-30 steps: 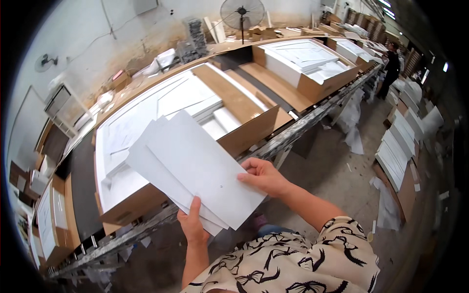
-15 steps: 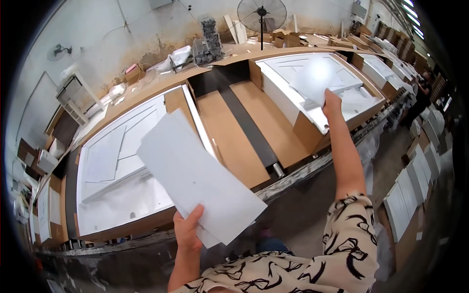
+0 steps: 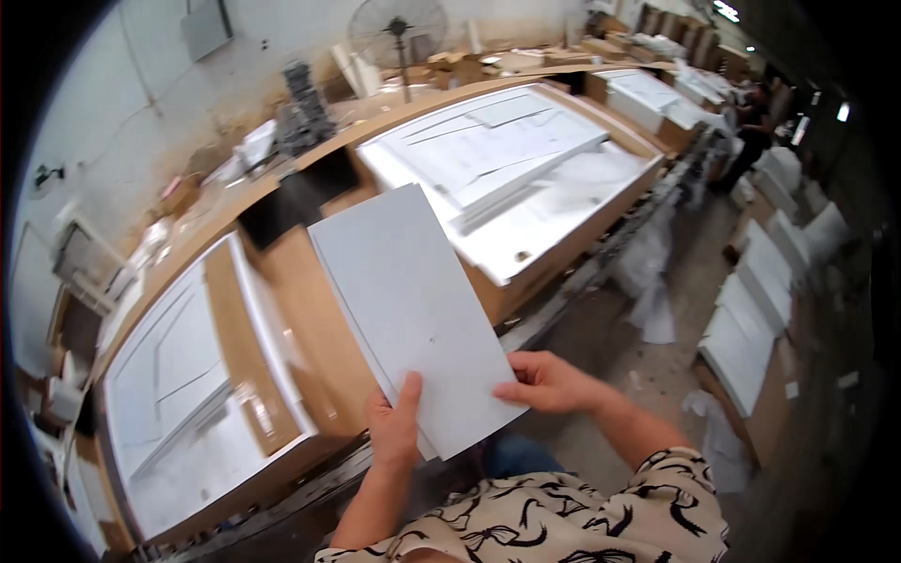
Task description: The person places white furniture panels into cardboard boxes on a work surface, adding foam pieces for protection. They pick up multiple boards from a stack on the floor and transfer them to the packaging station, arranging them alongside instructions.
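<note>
A small stack of flat, pale grey-white rectangular sheets (image 3: 413, 291) is held tilted in front of me, its edges slightly fanned on the left. My left hand (image 3: 394, 422) grips the lower left of the stack, thumb on top and fingers underneath. At the lower right edge, my right hand (image 3: 549, 383) pinches the sheets between thumb and fingers. Beyond the stack, an open carton (image 3: 582, 239) holds white panels (image 3: 507, 141). Another open carton (image 3: 328, 446) with white panels lies at the left, a brown cardboard strip (image 3: 249, 357) across it.
The cartons sit in a row along a conveyor line with a worn edge (image 3: 563, 296). Stacked white panels (image 3: 741, 328) stand on the floor to the right. A pedestal fan (image 3: 399, 28) is by the far wall, and a person (image 3: 751, 136) stands far right.
My right hand has come back from over the right carton, where it held a whitish sheet, to the stack's edge. The view has swung right, and the left hand still holds the stack.
</note>
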`<state>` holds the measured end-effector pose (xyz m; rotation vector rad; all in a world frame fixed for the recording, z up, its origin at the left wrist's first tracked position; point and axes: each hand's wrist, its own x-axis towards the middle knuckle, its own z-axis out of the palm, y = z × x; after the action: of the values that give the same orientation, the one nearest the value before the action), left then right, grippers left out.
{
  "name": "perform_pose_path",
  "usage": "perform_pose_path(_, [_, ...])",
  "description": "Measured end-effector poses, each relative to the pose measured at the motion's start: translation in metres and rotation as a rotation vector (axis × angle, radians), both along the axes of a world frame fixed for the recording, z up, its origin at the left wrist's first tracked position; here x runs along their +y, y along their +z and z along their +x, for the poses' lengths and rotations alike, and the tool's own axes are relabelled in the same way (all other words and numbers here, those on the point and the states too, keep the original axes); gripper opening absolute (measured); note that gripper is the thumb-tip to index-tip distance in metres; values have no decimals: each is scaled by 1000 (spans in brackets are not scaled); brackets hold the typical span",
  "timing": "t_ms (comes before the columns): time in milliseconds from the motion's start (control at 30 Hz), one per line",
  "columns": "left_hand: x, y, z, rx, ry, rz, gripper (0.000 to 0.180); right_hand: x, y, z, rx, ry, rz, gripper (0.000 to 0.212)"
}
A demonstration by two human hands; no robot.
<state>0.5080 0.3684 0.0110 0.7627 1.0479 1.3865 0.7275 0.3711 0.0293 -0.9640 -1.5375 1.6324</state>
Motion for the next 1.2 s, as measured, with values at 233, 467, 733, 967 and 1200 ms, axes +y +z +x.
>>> perform_pose_path(233, [61,16,130,-61,9,-58,28,25,-7,195,-64,-538,68,20])
perform_pose_path(467, [141,9,249,-325,191,174,39,146,-6,403,194,-845,-60,22])
perform_pose_path(733, [199,22,381,-128,255,48,40,269,28,604,223,-952,140,16])
perform_pose_path(967, [207,25,449,32,493,113,45,402,8,752,250,-857,119,14])
perform_pose_path(1200, [177,34,523,302,1061,-241,59,667,-5,940,256,-1068,86,21])
